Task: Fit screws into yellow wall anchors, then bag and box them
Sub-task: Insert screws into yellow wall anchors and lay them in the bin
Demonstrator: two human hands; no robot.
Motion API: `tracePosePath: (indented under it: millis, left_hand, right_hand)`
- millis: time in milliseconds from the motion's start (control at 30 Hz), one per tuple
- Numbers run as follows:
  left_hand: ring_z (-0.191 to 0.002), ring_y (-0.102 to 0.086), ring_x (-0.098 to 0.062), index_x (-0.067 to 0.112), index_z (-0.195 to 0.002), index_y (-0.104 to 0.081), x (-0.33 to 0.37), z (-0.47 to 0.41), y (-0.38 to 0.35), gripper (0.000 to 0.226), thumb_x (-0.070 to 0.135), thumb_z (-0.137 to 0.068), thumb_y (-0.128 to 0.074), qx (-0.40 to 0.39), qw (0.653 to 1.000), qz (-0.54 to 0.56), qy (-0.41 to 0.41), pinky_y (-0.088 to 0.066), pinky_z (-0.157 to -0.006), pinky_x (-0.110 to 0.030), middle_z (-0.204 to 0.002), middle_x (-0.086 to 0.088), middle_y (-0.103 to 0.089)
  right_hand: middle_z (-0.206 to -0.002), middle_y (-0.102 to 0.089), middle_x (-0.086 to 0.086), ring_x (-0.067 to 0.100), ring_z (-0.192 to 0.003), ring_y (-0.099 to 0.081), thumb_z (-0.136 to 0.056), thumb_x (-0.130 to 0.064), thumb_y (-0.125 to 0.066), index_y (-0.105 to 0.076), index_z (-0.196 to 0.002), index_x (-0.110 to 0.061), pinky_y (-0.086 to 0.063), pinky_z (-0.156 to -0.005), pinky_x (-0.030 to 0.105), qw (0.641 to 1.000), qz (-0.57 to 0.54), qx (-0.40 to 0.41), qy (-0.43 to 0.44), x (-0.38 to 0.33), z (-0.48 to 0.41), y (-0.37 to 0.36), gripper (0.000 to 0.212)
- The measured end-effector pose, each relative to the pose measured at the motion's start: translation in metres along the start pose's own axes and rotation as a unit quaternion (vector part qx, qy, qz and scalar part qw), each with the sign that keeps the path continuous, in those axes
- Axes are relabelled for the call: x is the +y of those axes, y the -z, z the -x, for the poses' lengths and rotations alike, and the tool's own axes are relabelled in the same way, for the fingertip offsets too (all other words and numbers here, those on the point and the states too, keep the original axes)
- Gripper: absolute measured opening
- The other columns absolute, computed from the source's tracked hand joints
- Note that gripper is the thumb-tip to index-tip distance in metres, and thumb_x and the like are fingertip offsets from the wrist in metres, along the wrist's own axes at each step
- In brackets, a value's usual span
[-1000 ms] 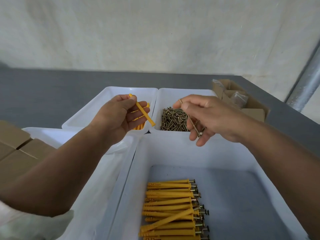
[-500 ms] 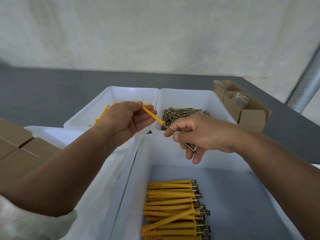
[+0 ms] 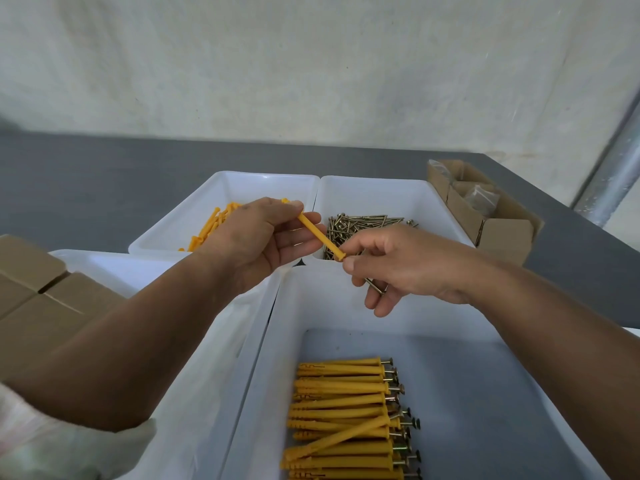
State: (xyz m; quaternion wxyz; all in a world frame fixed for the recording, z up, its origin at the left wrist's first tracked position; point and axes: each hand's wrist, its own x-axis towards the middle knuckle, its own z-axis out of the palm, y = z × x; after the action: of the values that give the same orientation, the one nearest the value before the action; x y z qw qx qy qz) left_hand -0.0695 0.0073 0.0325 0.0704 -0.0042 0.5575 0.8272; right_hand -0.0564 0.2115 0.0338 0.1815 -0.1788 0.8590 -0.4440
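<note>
My left hand [image 3: 263,237] holds a yellow wall anchor [image 3: 318,235] between thumb and fingers, slanting down to the right. My right hand [image 3: 398,268] meets the anchor's flanged end with thumb and forefinger; the screw going in is hidden there. A spare screw [image 3: 375,287] lies under its curled lower fingers. Behind are a white tray of loose anchors [image 3: 211,226] and a white tray of screws [image 3: 363,225]. Finished anchors with screws [image 3: 346,417] lie stacked in the large white bin [image 3: 311,299] in front.
Cardboard boxes [image 3: 38,296] stand at the left edge. An open cardboard box [image 3: 502,230] holding clear bags sits at the back right on the grey table [image 3: 86,188]. Another white bin [image 3: 207,341] lies under my left forearm. A metal post [image 3: 609,174] rises at the right.
My right hand came down from above the screw tray with screws and closed up to the anchor; the screw tip seen half a second ago is now hidden at the anchor's end.
</note>
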Motion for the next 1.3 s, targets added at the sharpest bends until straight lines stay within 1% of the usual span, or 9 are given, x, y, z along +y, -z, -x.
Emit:
tracePosePath:
  millis: [133, 300, 367, 533, 667, 833, 1033, 1133, 1300]
  left_hand:
    - [-0.088, -0.073, -0.031, 0.001, -0.097, -0.055, -0.002, 0.002, 0.0, 0.004, 0.004, -0.094, -0.054, -0.04, 0.999, -0.029, 0.007, -0.06, -0.066, -0.034, -0.094, -0.019, -0.073]
    - [-0.086, -0.073, -0.028, 0.01, -0.068, -0.068, -0.004, 0.005, -0.001, 0.009, 0.01, -0.077, -0.066, -0.102, 0.99, -0.093, 0.016, -0.06, -0.07, -0.034, -0.095, -0.018, -0.073]
    - [-0.085, -0.073, -0.028, 0.01, -0.075, -0.066, -0.004, 0.005, 0.0, 0.005, 0.013, -0.071, -0.067, -0.101, 0.989, -0.108, 0.01, -0.06, -0.07, -0.035, -0.095, -0.016, -0.074]
    - [-0.081, -0.073, -0.026, 0.008, -0.094, -0.061, -0.001, 0.002, 0.002, 0.005, 0.011, -0.091, -0.059, -0.043, 0.994, -0.102, -0.017, -0.06, -0.066, -0.033, -0.09, -0.011, -0.072]
    - [-0.08, -0.072, -0.024, 0.01, -0.09, -0.062, -0.001, -0.002, 0.008, 0.004, 0.012, -0.092, -0.059, 0.005, 0.993, -0.112, -0.03, -0.06, -0.066, -0.031, -0.09, -0.01, -0.071]
    - [-0.077, -0.07, -0.023, 0.011, -0.084, -0.063, -0.001, -0.006, 0.013, 0.006, 0.008, -0.089, -0.062, 0.055, 0.979, -0.182, -0.071, -0.059, -0.07, -0.033, -0.088, -0.01, -0.071]
    - [-0.082, -0.067, -0.024, 0.015, -0.083, -0.066, -0.008, -0.01, 0.021, 0.008, 0.009, -0.084, -0.07, 0.124, 0.909, -0.367, -0.154, -0.057, -0.076, -0.035, -0.084, -0.009, -0.07]
    - [-0.076, -0.063, -0.006, 0.025, -0.082, -0.066, -0.012, -0.012, 0.025, 0.01, 0.016, -0.081, -0.071, 0.16, 0.846, -0.475, -0.184, -0.045, -0.064, -0.02, -0.078, 0.009, -0.067]
    - [-0.085, -0.061, -0.006, 0.025, -0.089, -0.067, -0.016, -0.015, 0.03, 0.006, 0.024, -0.082, -0.068, 0.171, 0.786, -0.565, -0.185, -0.042, -0.064, -0.016, -0.083, 0.014, -0.066]
  right_hand:
    - [-0.099, -0.065, 0.012, 0.021, -0.071, -0.073, -0.098, -0.031, -0.056, -0.066, -0.103, -0.018, -0.058, -0.06, 0.028, 1.0, -0.013, 0.005, 0.006, -0.002, 0.001, 0.0, 0.016]
    - [-0.095, -0.065, 0.01, 0.022, -0.073, -0.073, -0.098, -0.029, -0.056, -0.067, -0.1, -0.019, -0.058, -0.062, 0.028, 1.0, -0.017, 0.002, 0.017, -0.004, 0.003, 0.0, 0.014]
    - [-0.093, -0.065, 0.01, 0.022, -0.074, -0.073, -0.098, -0.026, -0.057, -0.067, -0.099, -0.018, -0.058, -0.062, 0.029, 1.0, -0.01, -0.001, 0.015, -0.005, 0.004, 0.0, 0.013]
    - [-0.098, -0.068, 0.011, 0.023, -0.081, -0.074, -0.097, -0.025, -0.06, -0.068, -0.097, -0.016, -0.06, -0.062, 0.03, 0.994, 0.088, -0.055, -0.035, -0.007, 0.008, 0.0, 0.013]
    - [-0.094, -0.071, 0.007, 0.02, -0.077, -0.074, -0.097, -0.029, -0.059, -0.067, -0.097, -0.023, -0.059, -0.072, 0.031, 0.97, 0.196, -0.127, -0.074, -0.012, 0.013, -0.006, 0.01]
    - [-0.092, -0.072, 0.005, 0.012, -0.059, -0.071, -0.096, -0.029, -0.06, -0.063, -0.092, -0.028, -0.052, -0.059, 0.018, 0.947, 0.26, -0.169, -0.08, -0.02, 0.019, -0.015, 0.005]
    - [-0.097, -0.071, 0.007, 0.019, -0.071, -0.073, -0.093, -0.023, -0.065, -0.065, -0.103, -0.02, -0.052, -0.054, 0.018, 0.919, 0.33, -0.199, -0.082, -0.017, 0.017, -0.031, 0.01]
    - [-0.091, -0.062, -0.002, 0.016, -0.059, -0.066, -0.091, -0.025, -0.067, -0.064, -0.1, -0.024, -0.047, -0.048, 0.016, 0.903, 0.372, -0.201, -0.076, -0.015, 0.016, -0.038, 0.009]
    - [-0.1, -0.069, 0.002, 0.02, -0.088, -0.069, -0.089, -0.027, -0.07, -0.067, -0.102, -0.021, -0.056, -0.07, 0.031, 0.881, 0.425, -0.204, -0.045, -0.009, 0.013, -0.045, 0.015]
